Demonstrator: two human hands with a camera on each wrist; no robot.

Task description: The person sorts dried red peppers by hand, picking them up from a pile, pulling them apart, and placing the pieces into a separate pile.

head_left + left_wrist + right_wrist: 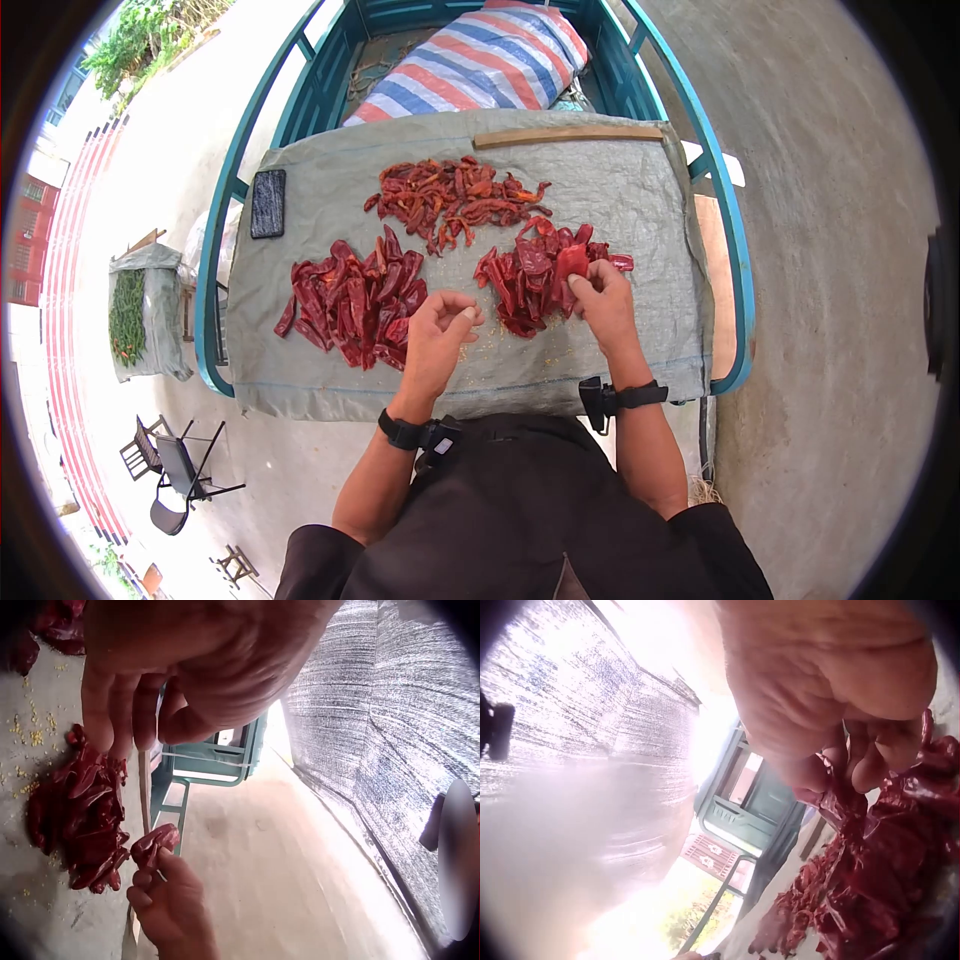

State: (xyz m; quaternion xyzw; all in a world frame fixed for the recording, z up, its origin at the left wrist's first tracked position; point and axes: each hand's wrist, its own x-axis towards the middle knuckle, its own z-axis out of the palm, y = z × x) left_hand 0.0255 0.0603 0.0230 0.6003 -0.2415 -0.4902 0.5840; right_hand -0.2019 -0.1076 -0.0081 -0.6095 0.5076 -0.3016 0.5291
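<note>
My right hand [610,310] pinches a dried red chili pepper [572,263] between thumb and fingers, over the right edge of a pile of broad dark-red dried peppers [525,285]. The left wrist view shows that held pepper [155,844] raised beside the pile. Between this pile and a left pile of similar peppers [350,300] hovers my left hand [437,340], its fingers loosely bent with nothing between them. Farther back lies a heap of smaller, shrivelled orange-red peppers [450,195].
A grey woven sheet [320,170] covers the work surface inside a teal cart rail [745,300]. Pale seeds [490,350] lie scattered near me. A wooden strip [570,136] is at the back, a dark phone-like slab [268,204] at left, and a striped bag [480,62] beyond.
</note>
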